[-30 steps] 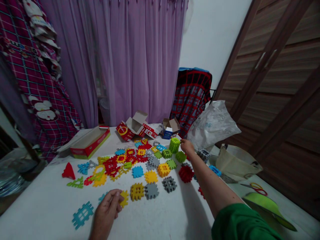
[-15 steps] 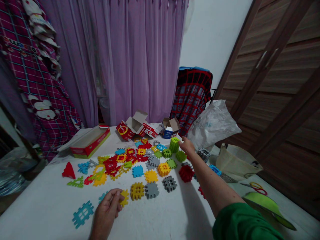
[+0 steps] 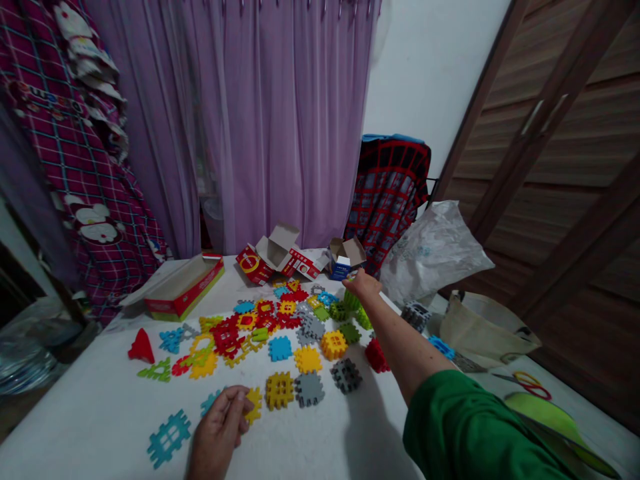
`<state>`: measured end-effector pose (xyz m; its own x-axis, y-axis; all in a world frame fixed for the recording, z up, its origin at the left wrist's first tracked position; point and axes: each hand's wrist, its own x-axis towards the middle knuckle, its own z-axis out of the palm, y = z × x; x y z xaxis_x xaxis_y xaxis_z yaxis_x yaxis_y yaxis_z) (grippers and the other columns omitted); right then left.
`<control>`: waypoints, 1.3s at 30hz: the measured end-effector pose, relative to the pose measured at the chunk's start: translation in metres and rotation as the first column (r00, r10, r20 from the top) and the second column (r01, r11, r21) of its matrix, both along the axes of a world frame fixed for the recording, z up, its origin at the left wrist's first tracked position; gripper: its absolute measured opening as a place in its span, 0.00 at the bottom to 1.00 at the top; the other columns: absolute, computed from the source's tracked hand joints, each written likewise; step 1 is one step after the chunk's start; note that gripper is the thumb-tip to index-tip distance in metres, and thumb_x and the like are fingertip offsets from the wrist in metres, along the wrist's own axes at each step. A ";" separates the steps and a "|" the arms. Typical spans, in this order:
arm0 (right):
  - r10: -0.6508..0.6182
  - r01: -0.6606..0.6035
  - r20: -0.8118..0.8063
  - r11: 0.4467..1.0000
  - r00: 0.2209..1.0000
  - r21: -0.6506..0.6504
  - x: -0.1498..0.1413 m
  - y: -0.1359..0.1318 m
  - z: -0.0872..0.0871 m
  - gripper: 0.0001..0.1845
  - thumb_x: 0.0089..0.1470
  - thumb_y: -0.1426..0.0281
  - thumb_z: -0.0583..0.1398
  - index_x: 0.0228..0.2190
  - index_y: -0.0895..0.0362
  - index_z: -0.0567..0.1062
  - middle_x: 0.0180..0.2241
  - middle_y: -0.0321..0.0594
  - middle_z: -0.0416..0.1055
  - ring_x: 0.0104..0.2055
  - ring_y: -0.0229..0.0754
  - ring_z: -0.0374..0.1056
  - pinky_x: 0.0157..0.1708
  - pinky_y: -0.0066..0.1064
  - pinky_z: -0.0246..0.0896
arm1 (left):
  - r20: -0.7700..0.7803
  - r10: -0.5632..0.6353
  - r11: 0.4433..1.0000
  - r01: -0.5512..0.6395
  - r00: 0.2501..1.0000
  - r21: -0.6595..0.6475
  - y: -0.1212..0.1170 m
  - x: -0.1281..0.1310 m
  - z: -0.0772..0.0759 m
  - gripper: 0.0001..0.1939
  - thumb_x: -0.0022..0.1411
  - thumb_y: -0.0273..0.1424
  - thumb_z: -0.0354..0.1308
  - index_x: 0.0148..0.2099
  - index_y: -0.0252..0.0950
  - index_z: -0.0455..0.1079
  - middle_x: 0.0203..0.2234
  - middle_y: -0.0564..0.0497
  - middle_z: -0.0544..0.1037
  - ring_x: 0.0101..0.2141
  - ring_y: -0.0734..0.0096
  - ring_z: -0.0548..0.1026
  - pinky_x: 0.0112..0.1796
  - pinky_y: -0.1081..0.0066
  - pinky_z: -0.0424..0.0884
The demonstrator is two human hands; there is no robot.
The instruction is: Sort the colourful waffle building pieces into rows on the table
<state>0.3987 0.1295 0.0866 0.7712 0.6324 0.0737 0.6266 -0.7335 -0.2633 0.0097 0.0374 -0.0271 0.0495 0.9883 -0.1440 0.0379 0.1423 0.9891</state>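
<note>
Yellow tile [image 3: 255, 405] pinched by left hand [image 3: 223, 430] | green stack [image 3: 352, 300] at its 1 o'clock, under right hand [image 3: 363, 287] (grip: cannot tell) | judged light, stiff; edges best held

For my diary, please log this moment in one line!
left hand: at yellow piece | right hand: at green stack | scissors: far right
</note>
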 end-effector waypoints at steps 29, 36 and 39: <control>0.000 0.000 -0.022 1.000 1.000 0.032 -0.006 -0.035 -0.011 0.44 0.52 0.47 0.60 0.61 0.59 0.57 0.51 0.54 0.73 0.54 0.55 0.70 0.48 0.41 0.65 | -0.003 0.015 0.999 -0.015 1.000 0.050 -0.001 0.003 0.000 0.39 0.35 0.66 0.61 0.35 0.35 0.72 0.20 0.52 0.75 0.16 0.73 0.67 0.14 0.75 0.60; -0.026 0.026 0.006 0.999 1.000 0.043 -0.013 -0.024 -0.020 0.49 0.53 0.51 0.61 0.66 0.60 0.47 0.53 0.57 0.70 0.55 0.56 0.69 0.49 0.43 0.63 | -0.026 0.013 0.999 -0.012 1.000 0.034 -0.002 0.004 0.005 0.40 0.33 0.67 0.60 0.34 0.35 0.72 0.20 0.51 0.75 0.17 0.72 0.68 0.15 0.74 0.60; -0.028 0.027 0.004 0.999 1.000 0.044 -0.010 -0.022 -0.023 0.46 0.55 0.54 0.61 0.65 0.60 0.49 0.53 0.56 0.71 0.54 0.54 0.70 0.48 0.41 0.64 | -0.028 0.003 0.999 -0.002 1.000 0.041 -0.002 0.003 0.003 0.40 0.35 0.67 0.60 0.35 0.35 0.73 0.21 0.51 0.75 0.17 0.72 0.68 0.15 0.74 0.61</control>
<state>0.3883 0.1070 0.0640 0.7878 0.6070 0.1046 0.6076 -0.7381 -0.2933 0.0130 0.0353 -0.0237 0.0431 0.9935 -0.1049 0.0657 0.1019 0.9926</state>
